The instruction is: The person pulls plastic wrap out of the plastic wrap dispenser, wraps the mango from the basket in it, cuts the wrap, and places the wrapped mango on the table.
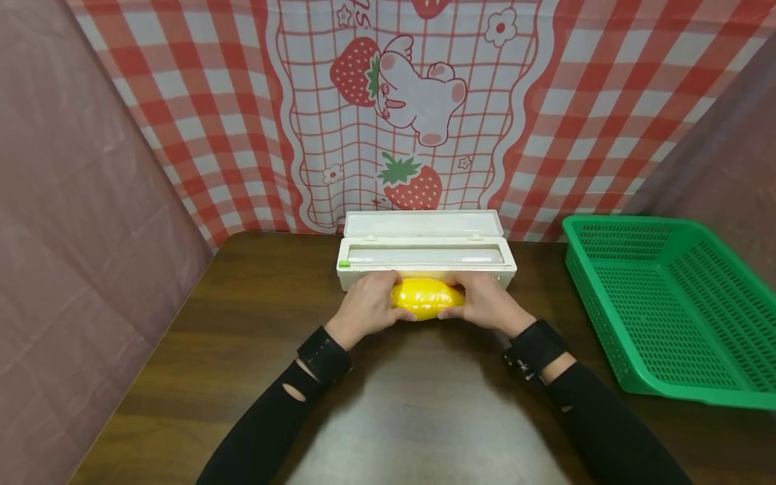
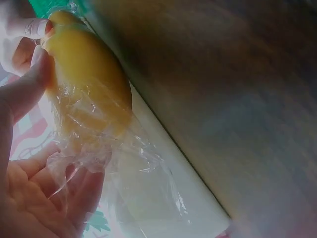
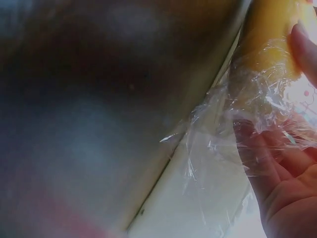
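Note:
A smooth, oval yellow fruit (image 1: 426, 298), its exact kind unclear, is held between both hands just in front of a white cling film dispenser (image 1: 358, 277). Clear cling film (image 2: 148, 168) is wrapped round the fruit, with loose crumpled ends at both sides. My left hand (image 1: 371, 304) grips its left end, the thumb on the near side and the fingers behind and under. On the right end my right hand (image 1: 485, 302) has a matching hold, where film (image 3: 198, 144) hangs over the fingers. The fruit's far side is hidden in the head view.
The dispenser's lid (image 1: 424, 223) stands raised, and a film roll (image 1: 424, 256) shows in its slot. A green slider (image 1: 344, 264) sits at its left. To the right is a green plastic basket (image 1: 597, 323) on the brown wooden table (image 1: 242, 323). Behind hangs a red checked cloth (image 1: 230, 114).

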`<state>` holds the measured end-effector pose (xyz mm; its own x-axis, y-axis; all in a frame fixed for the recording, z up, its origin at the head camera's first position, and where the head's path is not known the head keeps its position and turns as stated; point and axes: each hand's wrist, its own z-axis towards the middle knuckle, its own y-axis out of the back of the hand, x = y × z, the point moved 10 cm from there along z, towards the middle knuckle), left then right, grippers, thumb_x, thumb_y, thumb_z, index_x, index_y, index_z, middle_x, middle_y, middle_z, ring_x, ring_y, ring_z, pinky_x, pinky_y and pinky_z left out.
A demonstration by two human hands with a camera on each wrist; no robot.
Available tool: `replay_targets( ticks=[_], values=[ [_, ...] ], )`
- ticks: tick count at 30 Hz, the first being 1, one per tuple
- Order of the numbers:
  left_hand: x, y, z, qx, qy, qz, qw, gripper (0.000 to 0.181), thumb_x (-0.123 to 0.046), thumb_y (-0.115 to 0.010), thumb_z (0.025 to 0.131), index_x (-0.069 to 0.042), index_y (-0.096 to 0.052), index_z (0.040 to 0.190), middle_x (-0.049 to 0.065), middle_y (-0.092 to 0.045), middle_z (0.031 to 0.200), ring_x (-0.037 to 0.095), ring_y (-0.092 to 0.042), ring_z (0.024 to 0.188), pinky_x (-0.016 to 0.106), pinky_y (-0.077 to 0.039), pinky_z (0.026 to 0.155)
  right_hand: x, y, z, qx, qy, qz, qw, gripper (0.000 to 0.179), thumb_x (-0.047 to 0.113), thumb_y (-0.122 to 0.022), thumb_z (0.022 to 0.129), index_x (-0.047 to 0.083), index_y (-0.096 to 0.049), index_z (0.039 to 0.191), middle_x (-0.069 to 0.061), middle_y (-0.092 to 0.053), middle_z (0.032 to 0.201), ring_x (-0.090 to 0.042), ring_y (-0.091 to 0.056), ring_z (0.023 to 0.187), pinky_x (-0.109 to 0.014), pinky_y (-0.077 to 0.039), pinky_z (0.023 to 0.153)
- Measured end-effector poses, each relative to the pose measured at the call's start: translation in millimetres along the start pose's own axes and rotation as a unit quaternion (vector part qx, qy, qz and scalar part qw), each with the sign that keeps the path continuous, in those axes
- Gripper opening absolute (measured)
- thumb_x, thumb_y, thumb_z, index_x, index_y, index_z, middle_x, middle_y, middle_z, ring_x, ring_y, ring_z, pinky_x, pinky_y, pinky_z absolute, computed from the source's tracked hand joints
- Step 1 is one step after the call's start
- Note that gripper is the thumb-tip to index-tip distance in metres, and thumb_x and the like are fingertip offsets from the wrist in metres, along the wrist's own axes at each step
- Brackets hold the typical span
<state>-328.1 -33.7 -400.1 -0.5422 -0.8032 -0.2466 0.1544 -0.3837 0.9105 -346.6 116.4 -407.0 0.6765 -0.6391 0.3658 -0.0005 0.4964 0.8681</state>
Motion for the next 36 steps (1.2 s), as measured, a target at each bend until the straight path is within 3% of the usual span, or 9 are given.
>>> replay_targets(
  ticks=[12, 20, 25, 30, 36],
  values=[
    [5.6, -7.8, 7.1, 0.030, 0.014, 0.006, 0.9994, 0.057, -0.065, -0.065, 0.068, -0.016, -0.052, 0.094, -0.004, -0.047, 0.077, 0.014, -0.044, 0.069, 0.028, -0.038, 0.060, -10, -8, 2.6, 0.024, -0.016, 0.022, 0.9994, 0.049, 0.054, -0.073, 0.066, 0.019, -0.060, 0.098, 0.010, -0.058, 0.088, -0.011, -0.048, 0.076, -0.031, -0.041, 0.071],
    [8.7, -9.0, 10.1, 0.059, 0.027, 0.004, 0.9979, 0.059, -0.065, -0.062, 0.071, -0.015, -0.054, 0.102, -0.004, -0.051, 0.081, 0.013, -0.047, 0.070, 0.027, -0.039, 0.060, -15, -9, 5.4, 0.036, -0.019, 0.015, 0.9990, 0.050, 0.056, -0.070, 0.069, 0.016, -0.063, 0.099, 0.008, -0.060, 0.090, -0.011, -0.050, 0.076, -0.030, -0.041, 0.071],
    [11.9, -6.1, 7.2, 0.050, 0.027, -0.007, 0.9984, 0.059, -0.067, -0.062, 0.070, -0.016, -0.054, 0.100, -0.005, -0.050, 0.080, 0.014, -0.046, 0.070, 0.028, -0.038, 0.061, -13, -10, 5.6, 0.030, -0.018, 0.043, 0.9985, 0.050, 0.053, -0.072, 0.069, 0.016, -0.063, 0.101, 0.008, -0.061, 0.092, -0.011, -0.051, 0.078, -0.031, -0.042, 0.072],
    [9.2, -1.6, 4.2, 0.023, 0.000, 0.022, 0.9995, 0.063, -0.070, -0.060, 0.067, -0.017, -0.055, 0.101, -0.005, -0.052, 0.085, 0.013, -0.045, 0.076, 0.028, -0.039, 0.062, -10, -10, 5.7, 0.025, -0.021, 0.042, 0.9986, 0.053, 0.052, -0.073, 0.067, 0.017, -0.060, 0.105, 0.008, -0.059, 0.094, -0.011, -0.050, 0.080, -0.030, -0.042, 0.074],
    [-3.2, 1.1, 3.5, 0.029, -0.044, 0.093, 0.9943, 0.072, -0.073, -0.053, 0.071, -0.014, -0.060, 0.112, 0.002, -0.051, 0.107, 0.016, -0.043, 0.091, 0.029, -0.042, 0.076, 3, -4, 1.5, 0.057, -0.010, -0.007, 0.9983, 0.053, 0.047, -0.077, 0.066, 0.015, -0.058, 0.105, 0.007, -0.057, 0.092, -0.013, -0.049, 0.079, -0.030, -0.041, 0.072]
  ],
)
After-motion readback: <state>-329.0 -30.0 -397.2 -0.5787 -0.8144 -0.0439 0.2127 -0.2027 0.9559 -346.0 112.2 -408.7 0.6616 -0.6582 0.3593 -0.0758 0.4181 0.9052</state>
